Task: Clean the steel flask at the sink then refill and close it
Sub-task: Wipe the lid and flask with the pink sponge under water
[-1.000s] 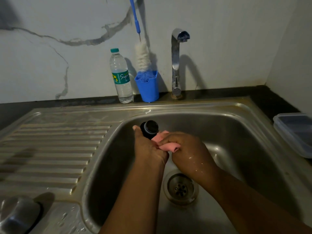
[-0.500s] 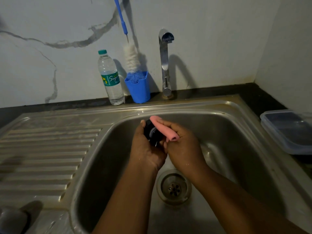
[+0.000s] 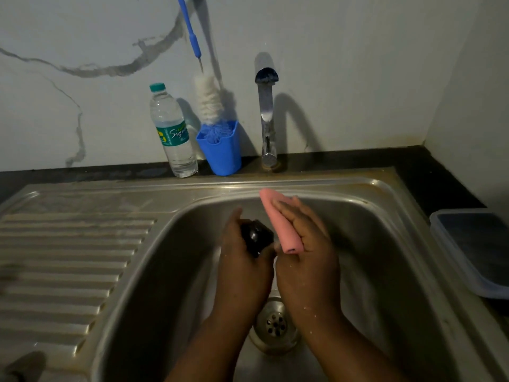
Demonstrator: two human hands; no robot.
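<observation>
Over the steel sink basin [image 3: 371, 244] my left hand [image 3: 242, 266] grips a small black flask cap [image 3: 256, 236], its fingers curled round it. My right hand [image 3: 305, 244] holds a folded pink sponge cloth [image 3: 278, 221] between fingers and palm, just right of the cap and lifted slightly off it. The cloth's far end points toward the tap [image 3: 265, 117]. The steel flask body is out of view apart from a blurred dark shape [image 3: 22, 366] at the bottom left corner.
A clear water bottle [image 3: 172, 130] and a blue cup [image 3: 220, 148] holding a white bottle brush [image 3: 208, 102] stand on the dark ledge behind the sink. The ribbed draining board [image 3: 68, 257] lies left. A lidded plastic box [image 3: 473, 249] sits right. The drain [image 3: 275, 325] is below my wrists.
My right hand has drawn the pink cloth off the cap, up and to the right. The left hand has turned the cap slightly. The view has shifted a little.
</observation>
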